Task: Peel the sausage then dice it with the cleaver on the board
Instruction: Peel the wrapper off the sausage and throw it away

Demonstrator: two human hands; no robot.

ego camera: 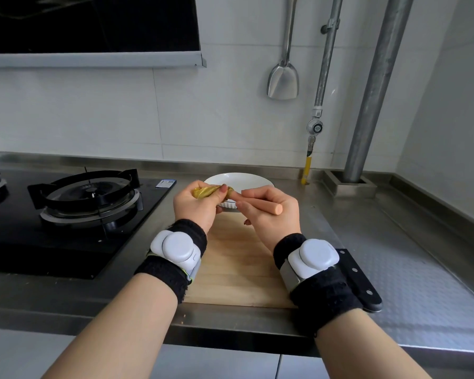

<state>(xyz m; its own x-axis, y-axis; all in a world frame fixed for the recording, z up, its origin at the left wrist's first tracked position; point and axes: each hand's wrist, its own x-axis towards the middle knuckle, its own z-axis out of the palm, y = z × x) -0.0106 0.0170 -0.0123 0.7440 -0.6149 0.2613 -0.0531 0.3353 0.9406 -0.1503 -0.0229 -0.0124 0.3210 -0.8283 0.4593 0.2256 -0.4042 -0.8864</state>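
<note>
Currently right hand (268,214) grips the sausage (274,208) above the board (238,269); left hand (196,206) pinches bunched gold casing (206,191), seemingly nearly off. Soft, light, likely slick when bare: hold mid-length, gently.

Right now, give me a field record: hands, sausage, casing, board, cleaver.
left hand: grips bunched yellow casing
right hand: grips sausage, bare pink end sticking out
board: wooden, under both hands
cleaver: at board's right edge, black handle showing, blade not visible
dish: white, behind hands
stage: peeling; no dicing yet
</note>
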